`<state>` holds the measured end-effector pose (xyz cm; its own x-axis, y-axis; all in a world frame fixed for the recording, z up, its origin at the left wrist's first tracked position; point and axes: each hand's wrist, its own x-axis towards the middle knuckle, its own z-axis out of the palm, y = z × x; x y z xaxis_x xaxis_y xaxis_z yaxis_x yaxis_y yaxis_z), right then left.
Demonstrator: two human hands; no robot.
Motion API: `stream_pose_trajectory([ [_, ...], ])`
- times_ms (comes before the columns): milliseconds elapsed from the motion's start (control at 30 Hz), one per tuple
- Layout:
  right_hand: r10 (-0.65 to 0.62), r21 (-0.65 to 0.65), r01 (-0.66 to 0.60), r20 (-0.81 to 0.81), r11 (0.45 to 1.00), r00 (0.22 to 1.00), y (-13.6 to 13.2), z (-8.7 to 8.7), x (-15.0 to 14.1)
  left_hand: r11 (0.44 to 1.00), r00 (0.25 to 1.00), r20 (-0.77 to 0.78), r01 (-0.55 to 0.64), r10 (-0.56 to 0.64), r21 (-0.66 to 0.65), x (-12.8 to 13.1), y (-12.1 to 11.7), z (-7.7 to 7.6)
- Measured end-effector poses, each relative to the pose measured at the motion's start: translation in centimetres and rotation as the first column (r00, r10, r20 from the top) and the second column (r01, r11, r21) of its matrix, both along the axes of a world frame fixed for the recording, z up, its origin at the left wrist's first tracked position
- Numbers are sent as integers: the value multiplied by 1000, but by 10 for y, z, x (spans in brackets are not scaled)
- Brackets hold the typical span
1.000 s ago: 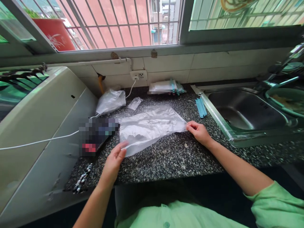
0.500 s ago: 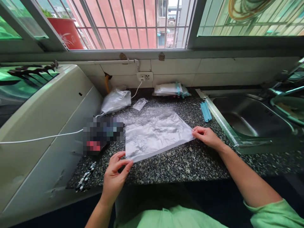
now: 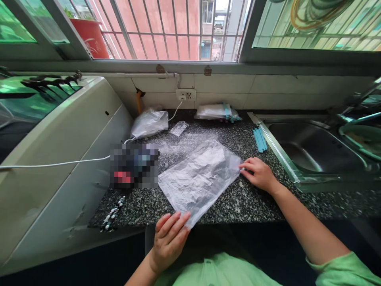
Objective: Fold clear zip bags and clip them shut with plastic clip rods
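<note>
A clear, crinkled plastic bag (image 3: 199, 176) lies slantwise on the speckled dark countertop (image 3: 238, 206), one corner reaching the front edge. My left hand (image 3: 171, 238) grips that near corner between thumb and fingers. At the bag's right corner, my right hand (image 3: 258, 173) pinches the plastic with thumb and fingertips. Light blue strips (image 3: 260, 140) lie in a small bundle beyond my right hand, beside the sink. A pixelated dark object (image 3: 135, 165) with a red patch sits left of the bag.
Along the wall lie a bunched plastic bag (image 3: 150, 124), a small clear packet (image 3: 179, 128) and a stack of plastic bags with blue strips (image 3: 216, 112). A white cable (image 3: 59, 163) runs near the socket (image 3: 186, 95). The sink (image 3: 309, 147) is at right; a beaded string (image 3: 113, 214) lies front left.
My left hand has moved right and toward me with its corner of the bag, turning the bag slantwise. My right hand stays at the right corner. The view has shifted slightly.
</note>
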<state>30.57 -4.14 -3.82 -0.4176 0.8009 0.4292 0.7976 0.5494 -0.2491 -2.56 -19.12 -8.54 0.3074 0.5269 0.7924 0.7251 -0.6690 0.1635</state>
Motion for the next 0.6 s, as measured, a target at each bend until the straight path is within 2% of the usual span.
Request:
stream_pose_trajectory([
  [67, 11, 27, -12, 70, 1000, 997, -2, 0, -3, 997, 997, -5, 77, -78, -24, 2, 1, 2],
  [133, -32, 126, 25, 57, 992, 998, -10, 2, -8, 992, 992, -27, 123, -124, -36, 3, 2, 5],
  [200, -16, 237, 12, 16, 971, 1000, -26, 3, -20, 988, 986, -59, 154, -156, -27, 4, 4, 8],
  [267, 156, 294, -158, 30, 943, 987, -51, 2, -39, 984, 981, -72, 180, -181, -11, 9, 7, 13],
  [333, 303, 286, -316, 90, 905, 949, -77, -1, -61, 977, 975, -70, 212, -211, 16, 17, 11, 18],
  [467, 357, 326, -365, 89, 872, 930, -111, -7, -89, 939, 937, -126, 337, -327, 68, 38, 16, 26],
  [600, 392, 347, -393, 76, 852, 917, -111, -5, -80, 917, 915, -98, 397, -391, 48, 34, 18, 40],
])
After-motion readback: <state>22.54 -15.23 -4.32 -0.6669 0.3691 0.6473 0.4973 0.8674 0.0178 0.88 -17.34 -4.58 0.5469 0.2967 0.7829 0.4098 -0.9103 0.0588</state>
